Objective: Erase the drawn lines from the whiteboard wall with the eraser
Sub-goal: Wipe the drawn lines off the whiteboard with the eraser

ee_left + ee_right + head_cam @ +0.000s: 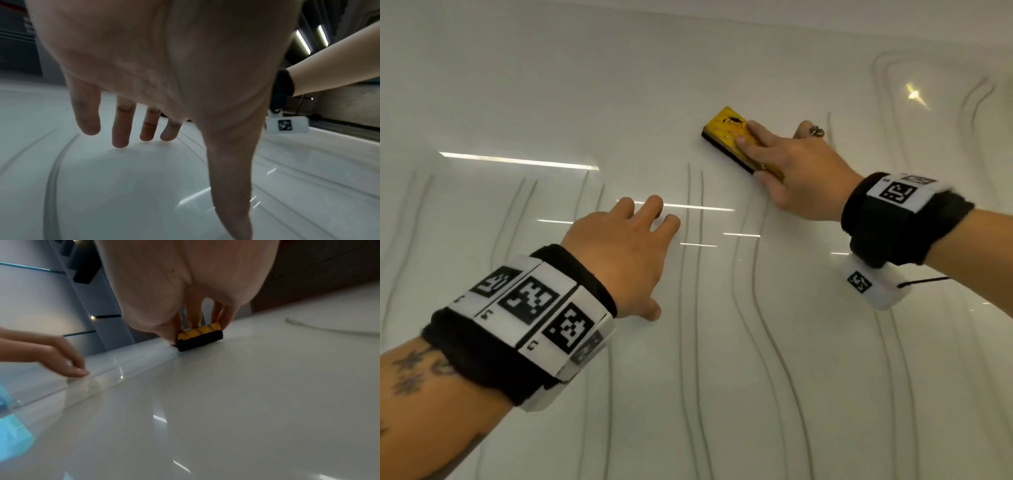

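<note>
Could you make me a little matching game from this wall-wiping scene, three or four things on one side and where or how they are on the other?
Things:
1. eraser
2. left hand
3. drawn lines
4. right hand

States:
A. grey and wavy, running down the whiteboard wall
B. yellow on top, black pad against the wall
C. holds nothing, fingers spread at the wall
D. grips the eraser

Pairs: 1-B, 2-C, 3-A, 4-D

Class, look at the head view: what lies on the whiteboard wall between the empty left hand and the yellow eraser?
In the head view, two grey drawn lines run down the glossy whiteboard wall between the left hand and the yellow, black-padded eraser.
</note>
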### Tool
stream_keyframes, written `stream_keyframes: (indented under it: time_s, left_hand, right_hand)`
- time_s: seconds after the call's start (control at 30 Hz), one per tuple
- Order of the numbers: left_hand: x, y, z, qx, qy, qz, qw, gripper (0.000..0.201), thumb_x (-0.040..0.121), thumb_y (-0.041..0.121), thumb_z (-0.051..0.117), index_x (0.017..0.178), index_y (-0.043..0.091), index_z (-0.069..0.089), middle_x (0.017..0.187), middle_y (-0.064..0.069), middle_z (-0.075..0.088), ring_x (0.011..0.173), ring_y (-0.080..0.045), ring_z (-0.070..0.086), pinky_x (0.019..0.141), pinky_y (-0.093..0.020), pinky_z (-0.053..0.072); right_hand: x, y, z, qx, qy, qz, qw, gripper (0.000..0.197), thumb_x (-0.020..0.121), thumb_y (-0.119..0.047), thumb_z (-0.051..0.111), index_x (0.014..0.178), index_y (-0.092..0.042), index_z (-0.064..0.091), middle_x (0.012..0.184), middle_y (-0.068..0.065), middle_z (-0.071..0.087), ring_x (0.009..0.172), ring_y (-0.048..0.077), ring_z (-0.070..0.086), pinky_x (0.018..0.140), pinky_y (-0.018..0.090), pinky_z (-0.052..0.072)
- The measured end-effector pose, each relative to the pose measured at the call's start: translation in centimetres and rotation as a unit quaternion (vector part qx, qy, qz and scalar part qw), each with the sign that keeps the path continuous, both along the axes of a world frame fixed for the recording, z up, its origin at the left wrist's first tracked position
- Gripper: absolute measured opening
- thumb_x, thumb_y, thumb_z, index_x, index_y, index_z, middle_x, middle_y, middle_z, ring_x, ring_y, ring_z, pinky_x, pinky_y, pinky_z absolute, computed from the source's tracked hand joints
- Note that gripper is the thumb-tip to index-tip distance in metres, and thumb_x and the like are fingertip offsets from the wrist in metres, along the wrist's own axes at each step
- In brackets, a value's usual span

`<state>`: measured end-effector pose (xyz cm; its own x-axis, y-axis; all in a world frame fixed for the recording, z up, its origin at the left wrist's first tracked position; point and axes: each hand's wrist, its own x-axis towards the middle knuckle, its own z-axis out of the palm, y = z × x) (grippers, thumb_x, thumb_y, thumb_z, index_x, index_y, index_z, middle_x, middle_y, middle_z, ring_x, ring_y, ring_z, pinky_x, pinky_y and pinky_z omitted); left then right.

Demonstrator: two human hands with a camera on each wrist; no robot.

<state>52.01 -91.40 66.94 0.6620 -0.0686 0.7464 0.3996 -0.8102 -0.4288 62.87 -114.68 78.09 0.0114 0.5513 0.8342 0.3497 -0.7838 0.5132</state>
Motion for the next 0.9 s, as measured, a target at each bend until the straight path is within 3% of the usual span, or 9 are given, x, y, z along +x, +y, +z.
stream_keyframes:
  time_s: [0.1,0.23,0.37,0.43,0.53,0.63,0.77,0.83,0.9]
  left_hand:
    - [0.3,-0.4,0.1,0.009,-0.003,0.020,1.000,0.112,0.071,0.073,0.075,0.151,0.025,0.011,0.154,0.001,0.014,0.134,-0.023,0.034,0.077,-0.032,0.045]
    - [0.4,-0.5,0.0,0.011,-0.012,0.024,1.000,0.112,0.069,0.070,0.078,0.149,0.024,0.013,0.151,0.002,0.017,0.131,-0.023,0.035,0.072,-0.030,0.042]
    - [0.3,-0.3,0.1,0.009,-0.009,0.021,1.000,0.112,0.066,0.072,0.078,0.146,0.026,0.015,0.149,0.003,0.019,0.129,-0.022,0.036,0.071,-0.031,0.044]
    - [0.2,-0.2,0.1,0.006,-0.009,0.017,1.000,0.112,0.066,0.073,0.078,0.146,0.026,0.016,0.148,0.003,0.019,0.129,-0.022,0.035,0.072,-0.031,0.047]
    - [0.4,0.0,0.0,0.013,-0.013,0.017,1.000,0.112,0.069,0.072,0.076,0.149,0.027,0.012,0.151,0.003,0.016,0.133,-0.023,0.033,0.076,-0.031,0.047]
    - [0.5,0.2,-0.1,0.010,-0.021,0.005,1.000,0.112,0.071,0.072,0.075,0.151,0.027,0.011,0.152,0.003,0.015,0.134,-0.023,0.032,0.078,-0.031,0.046]
    - [0.5,0.5,-0.4,0.008,-0.028,-0.013,0.999,0.113,0.072,0.070,0.075,0.153,0.028,0.008,0.153,0.004,0.014,0.133,-0.022,0.034,0.081,-0.031,0.047]
    - [0.6,0.5,-0.4,0.013,-0.031,-0.013,0.999,0.114,0.072,0.070,0.075,0.153,0.028,0.007,0.154,0.003,0.013,0.134,-0.022,0.033,0.084,-0.031,0.048]
    - [0.4,0.4,-0.3,0.013,-0.031,-0.016,0.999,0.114,0.073,0.071,0.074,0.154,0.028,0.006,0.154,0.003,0.012,0.134,-0.022,0.032,0.086,-0.031,0.048]
  right_hand:
    - [0.4,-3.9,2.1,0.045,-0.011,-0.033,0.998,0.056,0.103,-0.025,0.048,0.157,-0.030,0.035,0.167,-0.005,0.028,0.119,0.054,0.045,0.109,0.056,0.035]
    - [-0.4,-5.2,4.9,0.226,0.021,-0.099,0.969,0.051,0.103,-0.021,0.041,0.153,-0.015,0.034,0.156,0.018,0.037,0.114,0.053,0.053,0.113,0.057,0.030]
    - [0.1,-0.9,-2.2,0.057,0.006,-0.011,0.998,0.058,0.095,-0.025,0.045,0.153,-0.022,0.042,0.161,0.012,0.039,0.101,0.053,0.055,0.106,0.055,0.031]
    - [0.3,-1.3,-3.4,-0.007,-0.022,0.005,1.000,0.055,0.095,-0.023,0.050,0.150,-0.022,0.048,0.161,0.007,0.041,0.097,0.051,0.053,0.101,0.053,0.036]
    - [0.4,-5.1,2.0,0.119,-0.016,-0.072,0.990,0.055,0.101,-0.020,0.051,0.154,-0.024,0.040,0.166,0.007,0.031,0.116,0.057,0.050,0.113,0.054,0.028]
    - [0.0,-7.5,6.3,0.257,0.046,-0.112,0.959,0.052,0.102,-0.021,0.044,0.154,-0.019,0.036,0.162,0.016,0.032,0.129,0.053,0.047,0.115,0.055,0.032]
    - [-0.6,-4.3,2.8,0.168,0.023,-0.114,0.979,0.052,0.102,-0.021,0.045,0.153,-0.016,0.036,0.160,0.014,0.034,0.115,0.053,0.052,0.112,0.055,0.030]
    - [-0.2,-3.9,-1.6,0.071,0.014,-0.049,0.996,0.054,0.100,-0.021,0.050,0.153,-0.022,0.040,0.165,0.005,0.032,0.105,0.050,0.050,0.106,0.054,0.034]
    - [0.7,-5.9,-3.0,0.027,-0.006,-0.006,1.000,0.054,0.098,-0.018,0.056,0.151,-0.025,0.047,0.163,0.000,0.037,0.096,0.045,0.049,0.100,0.052,0.041]
